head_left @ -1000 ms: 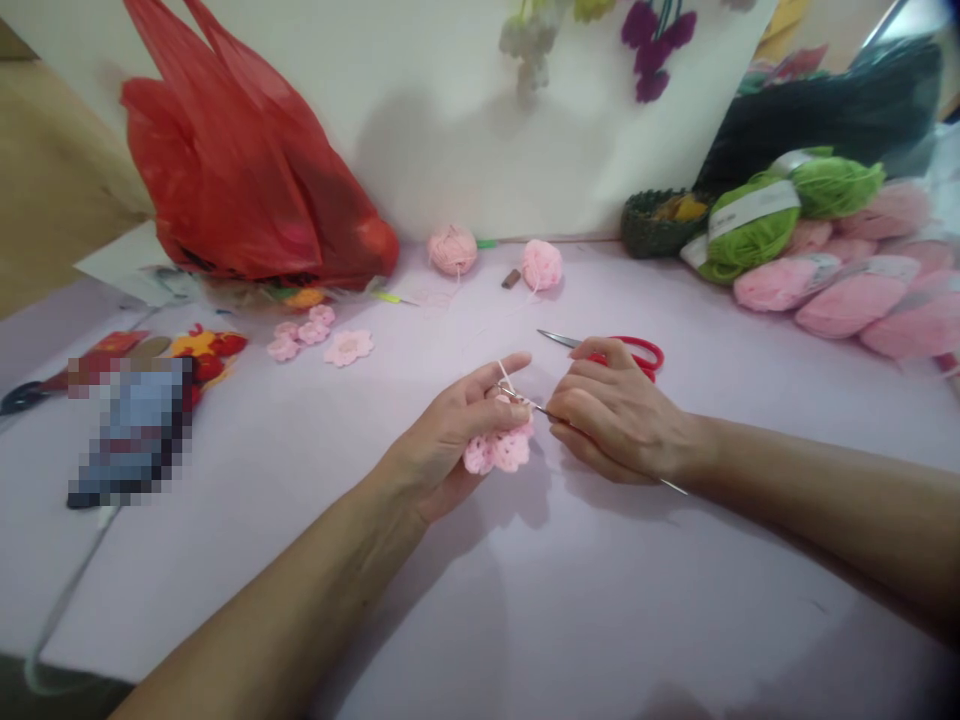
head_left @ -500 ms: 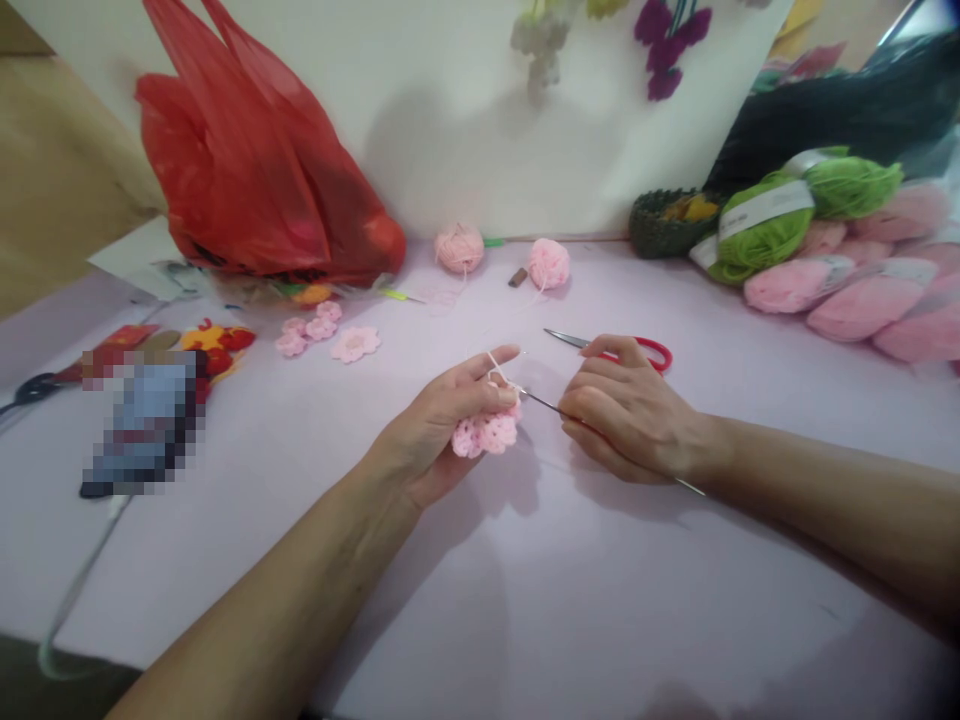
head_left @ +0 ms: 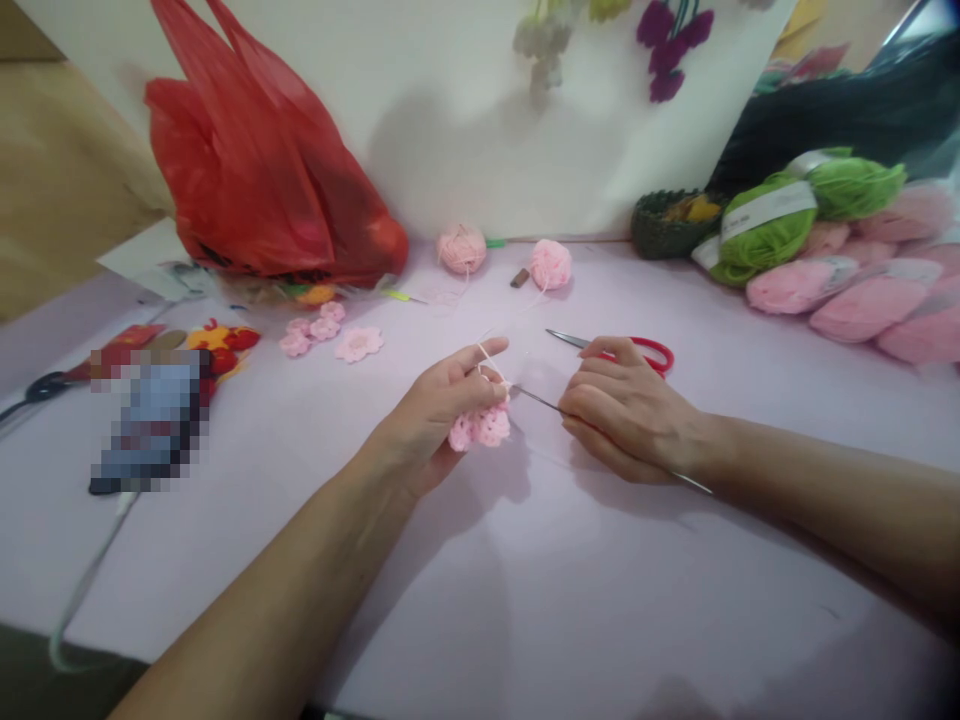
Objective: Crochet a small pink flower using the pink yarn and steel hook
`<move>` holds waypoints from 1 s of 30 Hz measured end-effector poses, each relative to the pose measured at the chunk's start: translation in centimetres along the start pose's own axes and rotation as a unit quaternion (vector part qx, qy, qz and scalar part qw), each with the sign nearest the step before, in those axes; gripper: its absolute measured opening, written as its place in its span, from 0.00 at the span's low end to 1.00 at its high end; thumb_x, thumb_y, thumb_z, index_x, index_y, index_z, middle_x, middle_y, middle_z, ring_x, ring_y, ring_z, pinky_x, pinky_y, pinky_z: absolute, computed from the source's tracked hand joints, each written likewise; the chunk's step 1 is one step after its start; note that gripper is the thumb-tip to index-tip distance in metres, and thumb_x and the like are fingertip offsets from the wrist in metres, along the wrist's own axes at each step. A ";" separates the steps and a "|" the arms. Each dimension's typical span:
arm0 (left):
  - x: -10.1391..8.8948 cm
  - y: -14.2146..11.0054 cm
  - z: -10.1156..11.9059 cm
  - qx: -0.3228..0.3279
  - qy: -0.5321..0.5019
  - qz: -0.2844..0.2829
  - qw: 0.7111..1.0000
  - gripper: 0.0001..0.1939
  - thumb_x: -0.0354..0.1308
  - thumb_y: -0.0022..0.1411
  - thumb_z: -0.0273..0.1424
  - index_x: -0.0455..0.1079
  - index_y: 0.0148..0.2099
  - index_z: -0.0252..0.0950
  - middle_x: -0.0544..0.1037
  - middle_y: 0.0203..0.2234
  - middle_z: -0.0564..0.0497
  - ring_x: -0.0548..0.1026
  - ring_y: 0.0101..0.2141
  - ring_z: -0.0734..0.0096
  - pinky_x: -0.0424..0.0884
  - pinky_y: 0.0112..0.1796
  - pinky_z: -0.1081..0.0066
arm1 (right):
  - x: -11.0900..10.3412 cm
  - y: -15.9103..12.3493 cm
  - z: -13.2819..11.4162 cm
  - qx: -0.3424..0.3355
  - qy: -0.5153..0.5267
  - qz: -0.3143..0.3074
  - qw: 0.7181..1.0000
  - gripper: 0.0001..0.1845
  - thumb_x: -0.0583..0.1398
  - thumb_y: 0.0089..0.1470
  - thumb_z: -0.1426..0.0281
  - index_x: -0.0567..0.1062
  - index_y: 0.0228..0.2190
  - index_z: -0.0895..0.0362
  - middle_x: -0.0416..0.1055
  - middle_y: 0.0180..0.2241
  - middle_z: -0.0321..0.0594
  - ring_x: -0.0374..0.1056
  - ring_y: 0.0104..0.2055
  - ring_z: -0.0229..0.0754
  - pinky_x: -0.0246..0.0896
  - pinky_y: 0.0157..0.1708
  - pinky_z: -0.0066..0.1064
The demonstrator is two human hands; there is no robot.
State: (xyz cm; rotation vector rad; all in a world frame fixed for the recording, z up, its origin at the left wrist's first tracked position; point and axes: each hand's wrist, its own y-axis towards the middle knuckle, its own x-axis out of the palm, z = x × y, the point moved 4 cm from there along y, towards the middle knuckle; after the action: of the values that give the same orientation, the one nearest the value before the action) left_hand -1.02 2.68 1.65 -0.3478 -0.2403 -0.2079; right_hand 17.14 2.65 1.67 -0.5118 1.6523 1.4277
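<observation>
My left hand (head_left: 442,410) pinches a small pink crocheted flower (head_left: 480,428) at its fingertips, with a pale pink yarn strand (head_left: 499,362) looped over the fingers. My right hand (head_left: 626,415) grips a slim steel crochet hook (head_left: 537,400), whose tip reaches the flower's top edge beside my left fingers. The hook's far end sticks out past my right palm. Red-handled scissors (head_left: 637,350) lie on the lilac table cover (head_left: 600,590), partly hidden behind my right hand, which is close to them.
Two pink yarn balls (head_left: 550,264) stand near the white board at the back. Several pink crocheted flowers (head_left: 358,344) lie left of my hands. Pink and green yarn skeins (head_left: 870,308) are piled at right, a red plastic bag (head_left: 247,170) at back left.
Both hands, the flower and the hook have shifted slightly left, and the flower sits a little higher. The whole view has drifted slightly. The hook stays at the flower's edge.
</observation>
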 end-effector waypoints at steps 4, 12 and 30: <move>-0.3 0.1 -0.1 -0.012 -0.004 -0.017 1.000 0.36 0.64 0.53 0.23 0.62 0.64 0.31 0.72 0.27 0.55 0.69 0.25 0.78 0.63 0.28 0.74 | -0.1 0.0 0.0 0.006 0.052 -0.012 0.999 0.08 0.49 0.65 0.74 0.64 0.32 0.56 0.63 0.26 0.35 0.56 0.28 0.38 0.56 0.47 0.42; -0.9 0.8 -0.4 -0.026 -0.017 -0.080 0.996 0.29 0.65 0.52 0.24 0.71 0.58 0.34 0.70 0.28 0.55 0.66 0.26 0.80 0.62 0.27 0.76 | -0.4 0.1 0.1 0.038 0.217 -0.020 0.975 0.09 0.47 0.66 0.75 0.62 0.33 0.54 0.62 0.28 0.35 0.56 0.31 0.39 0.56 0.46 0.40; 1.0 0.1 -1.5 0.004 0.064 -0.086 0.994 0.35 0.69 0.55 0.29 0.64 0.64 0.37 0.72 0.30 0.55 0.71 0.31 0.77 0.64 0.33 0.75 | 0.6 -0.2 0.2 0.130 0.222 0.000 0.966 0.09 0.49 0.67 0.72 0.68 0.40 0.58 0.71 0.34 0.38 0.64 0.35 0.38 0.54 0.42 0.36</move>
State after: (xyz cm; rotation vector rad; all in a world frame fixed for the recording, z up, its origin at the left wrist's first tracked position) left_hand 0.22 2.08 0.48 -0.3053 -0.1444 -0.3968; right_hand 17.02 2.93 1.12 -0.7148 2.1574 1.1203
